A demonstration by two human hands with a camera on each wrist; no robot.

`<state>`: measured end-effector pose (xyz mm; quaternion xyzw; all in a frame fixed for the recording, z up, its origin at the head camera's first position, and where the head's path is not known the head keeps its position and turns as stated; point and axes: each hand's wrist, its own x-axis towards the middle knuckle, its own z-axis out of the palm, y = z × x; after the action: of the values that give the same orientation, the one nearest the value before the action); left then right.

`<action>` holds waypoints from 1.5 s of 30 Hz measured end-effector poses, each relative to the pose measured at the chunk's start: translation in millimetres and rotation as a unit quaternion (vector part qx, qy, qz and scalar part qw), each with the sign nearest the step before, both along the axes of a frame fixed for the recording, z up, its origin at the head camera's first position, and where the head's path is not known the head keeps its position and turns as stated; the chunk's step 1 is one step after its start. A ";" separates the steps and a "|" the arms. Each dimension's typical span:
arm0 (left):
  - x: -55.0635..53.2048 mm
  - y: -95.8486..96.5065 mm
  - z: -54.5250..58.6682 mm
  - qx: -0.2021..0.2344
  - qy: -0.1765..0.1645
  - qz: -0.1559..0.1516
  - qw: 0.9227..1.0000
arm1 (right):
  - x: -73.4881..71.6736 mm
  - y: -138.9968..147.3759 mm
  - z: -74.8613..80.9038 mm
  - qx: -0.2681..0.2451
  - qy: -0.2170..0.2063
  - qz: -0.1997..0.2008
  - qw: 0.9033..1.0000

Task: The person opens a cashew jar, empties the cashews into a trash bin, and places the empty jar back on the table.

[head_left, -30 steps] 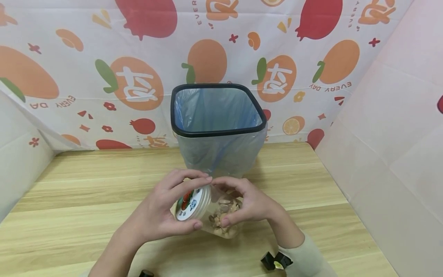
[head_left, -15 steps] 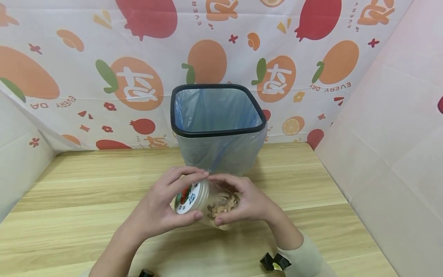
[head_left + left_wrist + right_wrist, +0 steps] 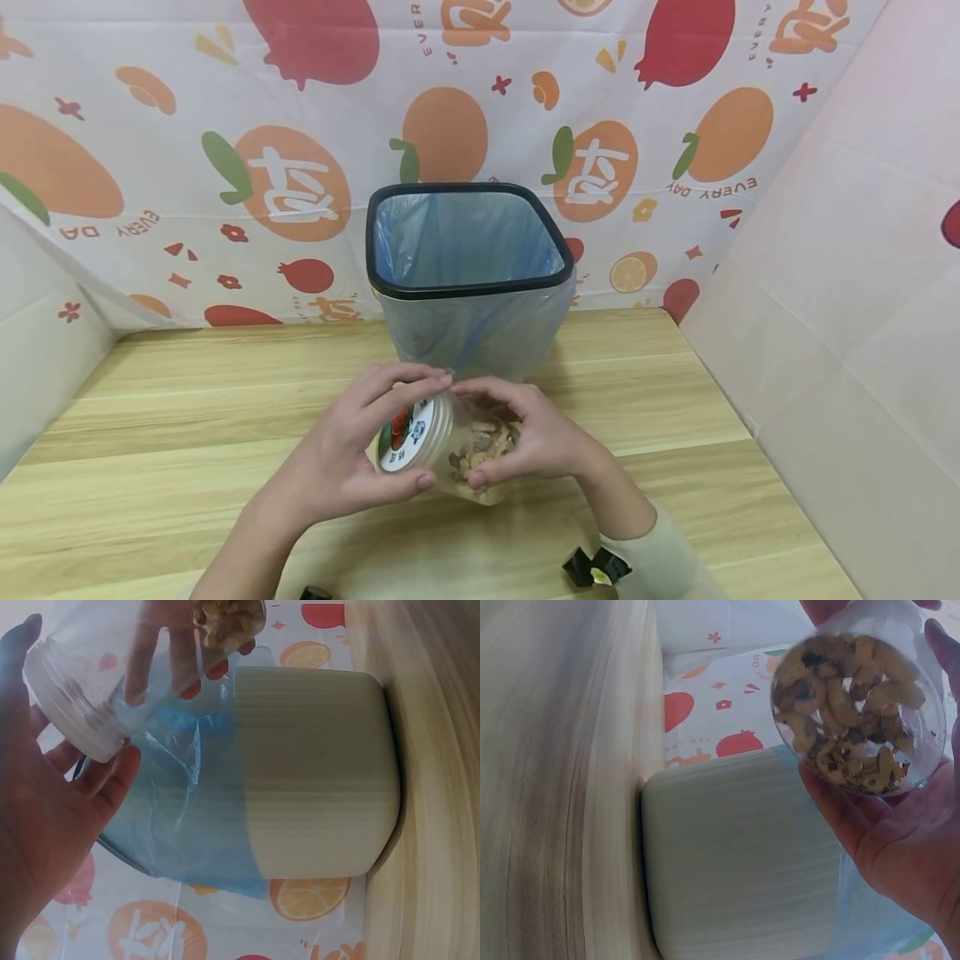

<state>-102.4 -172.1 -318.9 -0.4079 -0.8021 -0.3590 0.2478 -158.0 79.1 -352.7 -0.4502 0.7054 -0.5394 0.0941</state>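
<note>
A clear plastic jar (image 3: 463,433) is held tilted above the table, its lid end toward the left. Cashews and other nut pieces (image 3: 855,712) lie in its bottom, seen through the base in the right wrist view. My left hand (image 3: 352,454) grips the screw lid (image 3: 408,437), which has a printed white label, fingers over the top and thumb below. With its fingers round the jar's body, my right hand (image 3: 536,437) holds the bottom end. In the left wrist view the lid's rim (image 3: 75,705) sits on the jar between thumb and fingers.
Just behind the hands stands a trash bin (image 3: 472,333) with a black rim and a bluish liner bag. A fruit-print cloth (image 3: 300,108) hangs at the back, with pale side walls. The wooden table (image 3: 187,417) lies beneath; a black clip (image 3: 596,567) is at the right sleeve.
The jar has risen slightly and its nuts have shifted inside. My right thumb has moved a little left along the jar. Both hands keep their hold.
</note>
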 end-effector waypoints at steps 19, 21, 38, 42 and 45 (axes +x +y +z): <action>2.6 4.4 4.0 0.019 0.019 -0.023 0.999 | -2.9 1.9 -2.7 -0.010 -0.021 0.036 0.999; 2.6 3.9 3.5 0.018 0.016 -0.015 1.000 | -2.6 1.0 -2.5 -0.017 -0.020 0.034 0.999; 2.3 0.5 2.4 0.007 -0.015 0.042 0.999 | 3.4 -4.4 2.3 -0.005 0.056 -0.032 0.998; 1.6 1.3 3.3 0.013 0.000 0.007 1.000 | 1.2 -1.6 -0.6 -0.016 0.029 -0.012 0.999; 1.0 3.8 5.0 0.023 0.023 -0.031 0.999 | 0.1 0.3 -2.4 -0.023 0.004 0.009 1.000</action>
<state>-101.4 -168.3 -313.9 -0.4351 -0.7744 -0.3755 0.2644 -158.0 79.4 -355.1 -0.4607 0.6890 -0.5528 0.0863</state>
